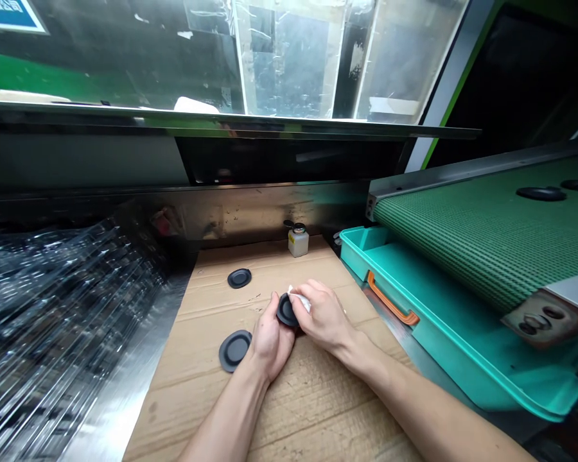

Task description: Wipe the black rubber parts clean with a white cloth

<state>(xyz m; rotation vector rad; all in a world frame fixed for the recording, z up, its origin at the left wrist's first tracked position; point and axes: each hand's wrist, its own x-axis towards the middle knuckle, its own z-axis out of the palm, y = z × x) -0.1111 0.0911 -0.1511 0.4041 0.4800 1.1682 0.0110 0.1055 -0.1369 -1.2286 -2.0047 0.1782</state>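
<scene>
Between my hands, above the cardboard sheet [197,359], is a round black rubber-looking disc [286,310] with a raised rim. My left hand [271,340] is closed around its left side and underside. Pinched in the fingers of my right hand [324,314] is a white cloth or tissue [302,300], pressed against the disc's right edge. Two similar parts lie on the cardboard: a black dished disc [236,350] beside my left wrist and a smaller black disc [239,278] farther back. My right fingers partly hide the held disc.
A small pump bottle [298,241] stands at the cardboard's back edge. To the right, a teal plastic tray [428,301] with an orange handle [390,305] sits below a green conveyor belt [486,224] carrying black parts [542,193]. Clear plastic bags [52,321] are piled at left.
</scene>
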